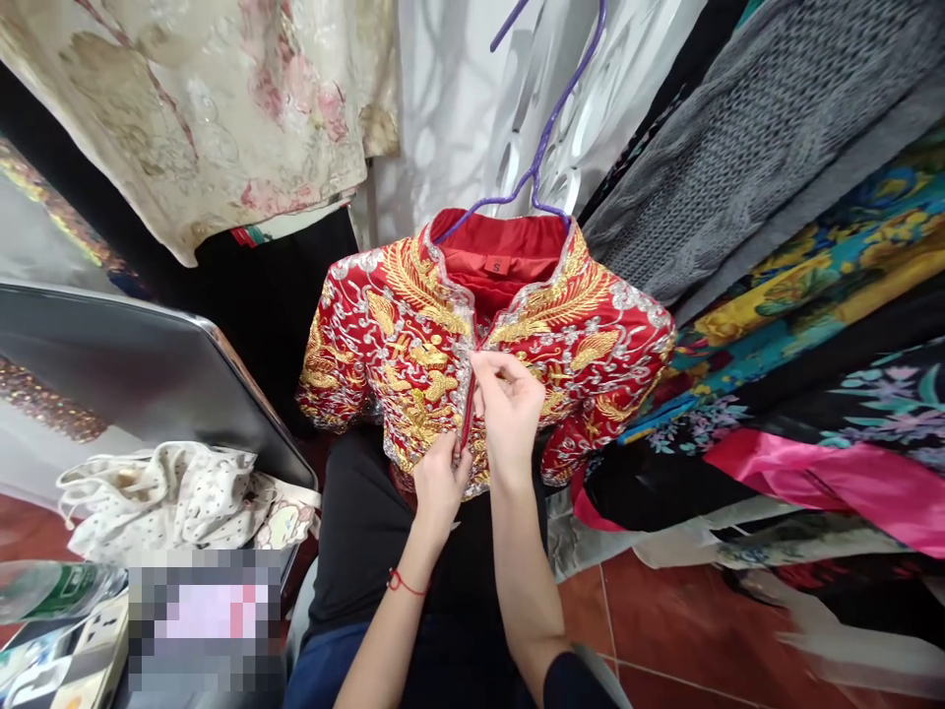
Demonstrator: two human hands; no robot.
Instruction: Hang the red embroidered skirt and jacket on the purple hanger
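A red jacket [591, 345] thick with gold and silver embroidery hangs on a purple hanger [550, 123] in front of me, its collar open with a red size label showing. My left hand [441, 483] grips the bottom hem at the front opening, fingers closed on the fabric. Higher up the opening, my right hand [508, 409] pinches the front edge of the jacket near its red placket. A thin red string circles my left wrist.
Hanging clothes crowd the right: grey knit [738, 128], a blue and yellow print [849, 256], pink satin [812, 478]. A pale floral garment [207, 108] hangs upper left. A metal tray edge [148, 364], a white dotted cloth [162, 497] and a plastic bottle [51, 589] lie at left. Red floor tiles lie below.
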